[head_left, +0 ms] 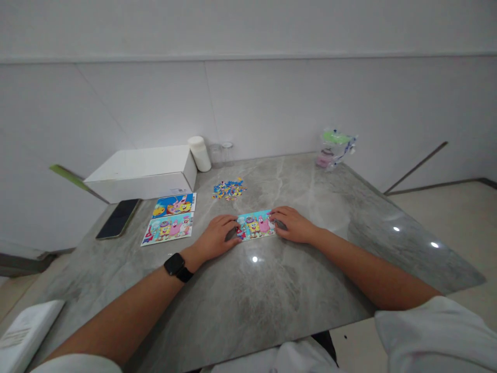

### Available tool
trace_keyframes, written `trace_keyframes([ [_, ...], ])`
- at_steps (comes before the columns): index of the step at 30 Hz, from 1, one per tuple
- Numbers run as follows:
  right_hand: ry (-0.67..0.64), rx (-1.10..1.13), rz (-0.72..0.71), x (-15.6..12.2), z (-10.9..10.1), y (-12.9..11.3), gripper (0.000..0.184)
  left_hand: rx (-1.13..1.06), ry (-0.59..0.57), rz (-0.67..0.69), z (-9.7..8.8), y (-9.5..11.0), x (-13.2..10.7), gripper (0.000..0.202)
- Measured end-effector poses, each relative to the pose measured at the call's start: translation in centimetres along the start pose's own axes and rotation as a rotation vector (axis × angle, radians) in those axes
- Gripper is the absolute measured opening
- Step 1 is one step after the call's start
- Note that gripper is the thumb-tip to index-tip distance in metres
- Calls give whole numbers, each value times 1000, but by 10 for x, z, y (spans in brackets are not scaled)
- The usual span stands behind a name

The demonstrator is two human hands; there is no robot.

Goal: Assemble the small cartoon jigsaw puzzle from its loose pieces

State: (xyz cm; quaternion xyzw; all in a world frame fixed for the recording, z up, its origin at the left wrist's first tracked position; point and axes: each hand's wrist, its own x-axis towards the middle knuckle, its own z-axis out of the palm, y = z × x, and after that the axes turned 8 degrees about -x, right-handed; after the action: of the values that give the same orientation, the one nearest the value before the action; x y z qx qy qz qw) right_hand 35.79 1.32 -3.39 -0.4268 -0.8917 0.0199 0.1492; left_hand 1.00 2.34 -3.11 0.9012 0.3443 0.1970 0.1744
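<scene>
Between my hands a small cartoon jigsaw puzzle (253, 227) lies flat on the grey marbled table. My left hand (218, 236) clasps its left edge, thumb at the near corner and fingertips at the far one. At the opposite edge, my right hand (292, 224) grips with its fingers curled over the picture's end. A matching cartoon card (170, 229) lies off to the left, with a blue cartoon card (174, 205) just behind it. Beyond the puzzle is a loose heap of small colourful puzzle pieces (228, 189).
At the back left stand a long white box (143, 171) and a white bottle (199, 154), with clear containers (222, 151) beside it. A phone (118, 218) lies near the left edge. A clear plastic bag (334, 149) with green and pink contents sits back right.
</scene>
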Motion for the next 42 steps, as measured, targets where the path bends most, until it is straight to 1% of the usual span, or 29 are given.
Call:
trace_keyframes([
  [4, 1, -85, 84, -25, -9, 21, 36, -16, -18, 22, 23, 17, 37, 37],
  [9, 57, -178, 197, -58, -15, 54, 38, -6, -21, 28, 54, 36, 86, 38],
  [12, 39, -208, 266, -72, -17, 74, 40, 5, -16, 33, 69, 44, 113, 37],
  [15, 16, -230, 322, -77, -18, 93, 42, 10, 2, 34, 81, 48, 136, 36],
  [19, 11, -242, 382, -71, -19, 116, 44, -21, 29, 15, 92, 45, 162, 34],
  [22, -4, -247, 404, -61, -20, 133, 44, -44, 43, -25, 96, 41, 178, 43],
  [25, -21, -252, 408, -50, -21, 148, 43, -53, 60, -64, 97, 34, 192, 57],
  [28, -25, -262, 397, -40, -23, 158, 40, -72, 62, -72, 97, 27, 202, 63],
  [31, -24, -263, 398, -34, -24, 162, 33, -111, 61, -64, 98, 20, 208, 67],
  [36, -30, -235, 423, -29, -26, 164, 30, -136, 79, -72, 102, 14, 209, 65],
  [42, -67, -221, 427, -25, -29, 171, 29, -152, 107, -87, 103, 16, 208, 61],
])
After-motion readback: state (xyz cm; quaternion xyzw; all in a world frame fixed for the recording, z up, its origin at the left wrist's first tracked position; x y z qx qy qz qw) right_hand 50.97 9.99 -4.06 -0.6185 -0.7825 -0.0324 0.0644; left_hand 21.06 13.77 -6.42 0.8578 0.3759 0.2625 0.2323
